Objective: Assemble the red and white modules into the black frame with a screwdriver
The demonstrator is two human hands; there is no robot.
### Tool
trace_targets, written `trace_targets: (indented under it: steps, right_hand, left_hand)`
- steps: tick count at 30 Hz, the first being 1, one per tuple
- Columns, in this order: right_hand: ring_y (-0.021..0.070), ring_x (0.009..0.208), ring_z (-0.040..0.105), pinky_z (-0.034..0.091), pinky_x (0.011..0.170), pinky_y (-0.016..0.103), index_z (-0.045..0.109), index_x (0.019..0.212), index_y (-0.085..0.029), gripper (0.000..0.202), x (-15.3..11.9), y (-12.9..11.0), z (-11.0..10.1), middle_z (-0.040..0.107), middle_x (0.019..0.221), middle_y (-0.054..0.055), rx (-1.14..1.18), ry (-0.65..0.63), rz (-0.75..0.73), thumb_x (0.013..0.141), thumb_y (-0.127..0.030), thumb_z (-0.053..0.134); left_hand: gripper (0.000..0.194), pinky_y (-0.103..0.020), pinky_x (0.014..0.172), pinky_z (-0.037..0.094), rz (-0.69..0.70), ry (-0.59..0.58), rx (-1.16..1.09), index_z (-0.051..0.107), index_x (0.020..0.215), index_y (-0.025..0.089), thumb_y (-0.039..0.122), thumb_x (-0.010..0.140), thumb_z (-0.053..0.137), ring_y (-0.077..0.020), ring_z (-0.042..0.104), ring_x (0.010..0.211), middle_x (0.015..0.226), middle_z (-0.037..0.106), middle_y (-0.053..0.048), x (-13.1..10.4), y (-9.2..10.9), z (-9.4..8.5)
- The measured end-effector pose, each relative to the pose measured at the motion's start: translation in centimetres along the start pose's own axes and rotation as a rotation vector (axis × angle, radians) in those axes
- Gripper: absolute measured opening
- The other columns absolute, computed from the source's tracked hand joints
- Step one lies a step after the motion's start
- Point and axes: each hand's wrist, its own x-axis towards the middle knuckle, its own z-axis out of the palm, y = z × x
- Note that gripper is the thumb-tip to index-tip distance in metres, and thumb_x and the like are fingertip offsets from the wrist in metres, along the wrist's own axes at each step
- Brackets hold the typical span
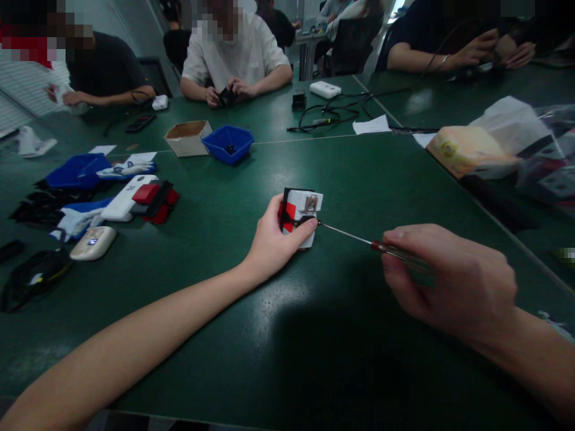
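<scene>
Near the middle of the green table [341, 323], my left hand [274, 236] is closed around a small white, black and red part [294, 206] with a metal piece on its upper right. The thumb presses across its front. My right hand [453, 275] grips a screwdriver [399, 254] by its dark red handle. The thin shaft points left, and its tip meets a small black piece at the right side of the part, beside my left thumb. What exactly the tip touches is too small to tell.
At the left lie a blue tray [78, 170], gloves [81, 218], a white power bank [128, 197] and red-and-black parts [155, 200]. Farther back stand a cardboard box [187, 137] and a blue bin [229, 143]. Cables [332, 111] lie beyond; plastic bags [516, 131] sit right. Several people work across the table.
</scene>
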Motion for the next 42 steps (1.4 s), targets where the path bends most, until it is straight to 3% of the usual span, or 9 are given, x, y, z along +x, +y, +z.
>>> trace_targets:
  steps: [7, 14, 19, 24, 31, 37, 42]
  right_hand:
    - [0.0229, 0.08, 0.076, 0.051, 0.054, 0.03, 0.055, 0.117, -0.02, 0.02, -0.1, 0.2, 0.16, 0.078, 0.094, 0.007, 0.002, 0.033, -0.04, 0.097, -0.022, 0.056]
    - [0.0173, 0.073, 0.073, 0.051, 0.06, 0.028, 0.056, 0.119, -0.021, 0.02, -0.34, 0.1, 0.16, 0.077, 0.088, 0.002, -0.049, 0.041, -0.052, 0.099, -0.021, 0.057]
    - [0.0192, 0.084, 0.075, 0.05, 0.06, 0.027, 0.056, 0.119, -0.018, 0.023, -0.19, 0.04, 0.26, 0.078, 0.096, 0.006, -0.027, 0.061, -0.069, 0.096, -0.016, 0.059]
    - [0.0155, 0.071, 0.073, 0.053, 0.063, 0.026, 0.056, 0.119, -0.019, 0.02, 0.01, 0.02, 0.2, 0.078, 0.087, 0.001, -0.057, 0.069, -0.095, 0.099, -0.02, 0.06]
    - [0.0202, 0.083, 0.076, 0.053, 0.06, 0.028, 0.055, 0.124, -0.021, 0.031, -0.2, 0.26, 0.14, 0.078, 0.101, 0.007, -0.003, 0.065, -0.104, 0.094, -0.015, 0.06]
    - [0.0176, 0.074, 0.075, 0.05, 0.056, 0.027, 0.058, 0.118, -0.018, 0.019, -0.31, 0.3, 0.14, 0.079, 0.095, 0.006, -0.044, 0.01, -0.063, 0.101, -0.024, 0.054]
    - [0.0171, 0.074, 0.075, 0.052, 0.06, 0.026, 0.059, 0.118, -0.018, 0.021, -0.34, 0.37, 0.12, 0.08, 0.095, 0.005, -0.031, 0.028, -0.083, 0.097, -0.019, 0.059]
  left_hand:
    - [0.039, -0.034, 0.089, 0.054, 0.002, 0.007, 0.024, 0.058, 0.114, 0.019, 0.032, 0.082, 0.077, -0.0213, 0.068, 0.095, 0.109, 0.073, -0.006, 0.04, 0.05, 0.01]
    - [0.041, -0.035, 0.092, 0.054, 0.009, 0.003, 0.025, 0.058, 0.116, 0.018, 0.033, 0.083, 0.077, -0.0218, 0.068, 0.098, 0.112, 0.074, -0.007, 0.06, -0.04, 0.0]
    - [0.042, -0.035, 0.092, 0.053, 0.011, 0.002, 0.02, 0.058, 0.116, 0.017, 0.033, 0.082, 0.077, -0.0217, 0.069, 0.097, 0.112, 0.074, -0.008, 0.07, -0.07, 0.02]
    - [0.044, -0.035, 0.093, 0.053, 0.009, 0.008, 0.019, 0.057, 0.117, 0.018, 0.034, 0.082, 0.078, -0.0224, 0.069, 0.099, 0.112, 0.074, -0.007, 0.09, -0.12, 0.03]
    - [0.04, -0.036, 0.093, 0.053, 0.014, 0.005, 0.027, 0.058, 0.114, 0.019, 0.033, 0.082, 0.077, -0.0225, 0.069, 0.1, 0.114, 0.074, -0.007, 0.12, 0.01, -0.02]
    - [0.041, -0.035, 0.093, 0.054, 0.016, 0.003, 0.028, 0.058, 0.114, 0.018, 0.033, 0.082, 0.078, -0.0225, 0.069, 0.099, 0.113, 0.074, -0.007, 0.1, 0.06, -0.02]
    - [0.04, -0.035, 0.092, 0.054, 0.015, 0.005, 0.035, 0.058, 0.113, 0.018, 0.033, 0.081, 0.078, -0.0223, 0.069, 0.098, 0.112, 0.074, -0.007, 0.04, -0.07, 0.03]
